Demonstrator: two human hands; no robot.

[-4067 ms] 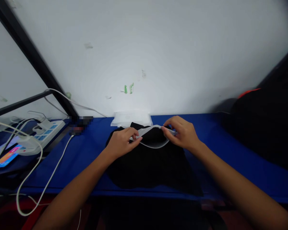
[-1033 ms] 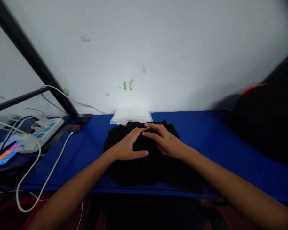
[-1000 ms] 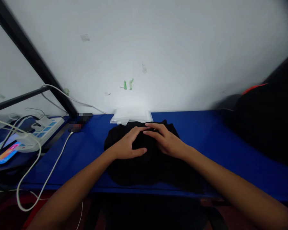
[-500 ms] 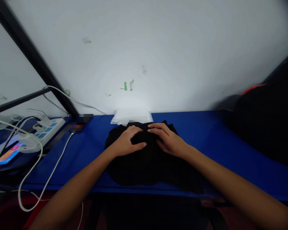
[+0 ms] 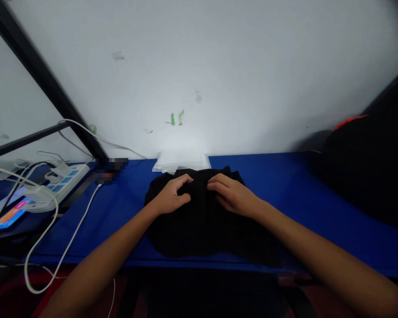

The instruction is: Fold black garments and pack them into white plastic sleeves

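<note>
Blue surface [image 5: 272, 176] against a pale wall [image 5: 252, 88], black cloth [image 5: 202, 234] lying at its near side.
Left hand [image 5: 172, 194] and right hand [image 5: 231, 194] touch the cloth's far half, equally near, loosely curled; whether they pinch fabric cannot be told. Its longer axis runs sideways.
</note>
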